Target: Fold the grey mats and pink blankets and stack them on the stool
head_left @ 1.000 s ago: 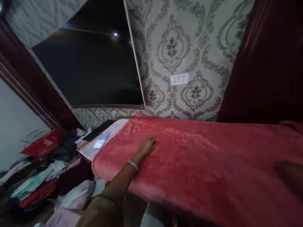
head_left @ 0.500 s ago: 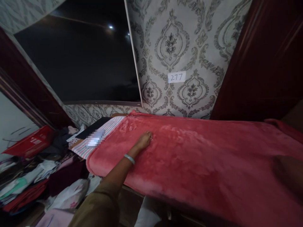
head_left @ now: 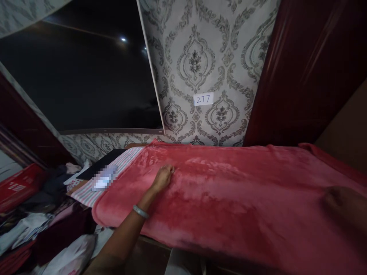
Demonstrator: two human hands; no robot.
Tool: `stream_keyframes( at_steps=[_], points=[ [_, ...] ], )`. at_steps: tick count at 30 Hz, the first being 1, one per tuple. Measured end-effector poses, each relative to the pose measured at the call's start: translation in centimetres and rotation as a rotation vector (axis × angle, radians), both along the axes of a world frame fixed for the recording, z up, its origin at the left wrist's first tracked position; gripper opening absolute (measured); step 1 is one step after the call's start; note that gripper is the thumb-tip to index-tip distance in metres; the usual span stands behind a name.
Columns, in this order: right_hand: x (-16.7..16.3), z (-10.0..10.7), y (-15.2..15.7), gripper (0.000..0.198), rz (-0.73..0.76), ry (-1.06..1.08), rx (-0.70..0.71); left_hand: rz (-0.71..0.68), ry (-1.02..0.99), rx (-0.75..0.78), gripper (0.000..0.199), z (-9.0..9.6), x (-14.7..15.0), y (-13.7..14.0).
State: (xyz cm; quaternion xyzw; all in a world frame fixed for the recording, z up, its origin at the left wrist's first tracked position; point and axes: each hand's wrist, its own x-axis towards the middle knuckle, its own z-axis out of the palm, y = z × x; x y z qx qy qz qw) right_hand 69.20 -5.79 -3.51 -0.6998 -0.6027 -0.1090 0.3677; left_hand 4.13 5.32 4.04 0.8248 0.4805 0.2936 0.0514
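A red plush blanket (head_left: 229,198) lies spread over a long table, its surface rippled with lighter and darker patches. My left hand (head_left: 164,177), with a pale bangle on the wrist, rests on its left half. The fingers of that hand are curled closed against the fabric, pinching it. At the right edge, my right hand (head_left: 341,204) is low over the blanket. It is dark and smeared by motion, so its fingers do not show clearly. Under the blanket's left end, a striped cloth (head_left: 123,164) sticks out.
A phone-like object (head_left: 104,178), partly pixelated, sits on the striped cloth. Piled clothes (head_left: 71,256) and a red bag (head_left: 20,185) are at the left. Behind the table are a large dark television (head_left: 94,76) and patterned wallpaper with a paper label (head_left: 203,99) reading 277.
The view has turned slightly right, so the surroundings appear shifted left. My left hand keeps about the same spot on the blanket. More of my right hand shows.
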Motion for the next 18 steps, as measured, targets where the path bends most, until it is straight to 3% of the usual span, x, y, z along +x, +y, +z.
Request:
stream_keyframes(
  at_steps=[3, 7, 9, 15, 18],
  points=[
    [-1.2, 0.2, -0.4, 0.028, 0.055, -0.035, -0.118, 0.018, -0.018, 0.000, 0.016, -0.1, 0.0, -0.1],
    [-5.9, 1.6, -0.4, 0.021, 0.080, -0.072, -0.130, 0.037, -0.049, 0.012, 0.016, 0.1, 0.1, 0.3],
    [-9.6, 2.2, 0.0, 0.029, 0.159, -0.084, -0.111, 0.035, -0.059, 0.016, 0.016, 0.6, 0.2, 0.4],
    [-22.1, 3.3, 3.3, 0.061, 0.611, -0.120, -0.173, 0.050, 0.003, 0.068, 0.017, 2.4, 0.6, 0.0],
    [-27.7, 3.7, 5.9, 0.070, 0.703, -0.112, -0.188, 0.048, 0.020, 0.060, 0.016, 3.0, 0.6, -0.3]
  ],
)
